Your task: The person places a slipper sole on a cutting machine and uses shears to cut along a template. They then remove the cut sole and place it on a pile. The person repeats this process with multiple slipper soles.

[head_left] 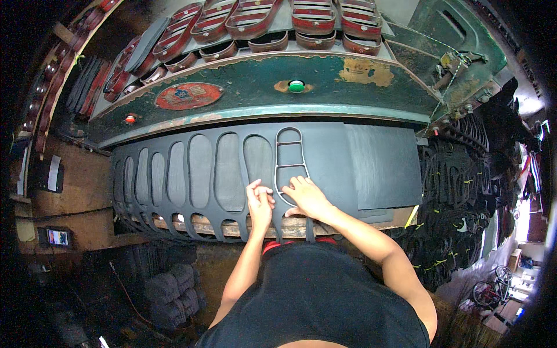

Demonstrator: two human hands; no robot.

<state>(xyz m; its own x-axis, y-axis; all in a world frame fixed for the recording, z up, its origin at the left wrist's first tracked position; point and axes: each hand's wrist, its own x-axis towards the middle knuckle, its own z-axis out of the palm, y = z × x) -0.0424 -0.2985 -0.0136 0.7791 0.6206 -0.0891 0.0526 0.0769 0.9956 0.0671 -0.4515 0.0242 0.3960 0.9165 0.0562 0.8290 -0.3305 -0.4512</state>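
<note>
A shoe-sole-shaped metal cutting die (278, 153) with crossbars lies on a dark grey sheet (328, 151), right of a row of sole-shaped cut-outs. My right hand (303, 197) grips the die's lower part, fingertips over its right side and thumb near its bottom end. My left hand (259, 204) is raised just left of the die, fingers loosely bent and apart, holding nothing that I can see.
A worn green machine beam (243, 81) with green (296, 86) and red (130, 119) buttons runs behind. More red dies (249, 17) sit above it. Dark cut scraps (458, 203) hang at right. A phone (58, 236) is at left, a bicycle (487, 293) at far right.
</note>
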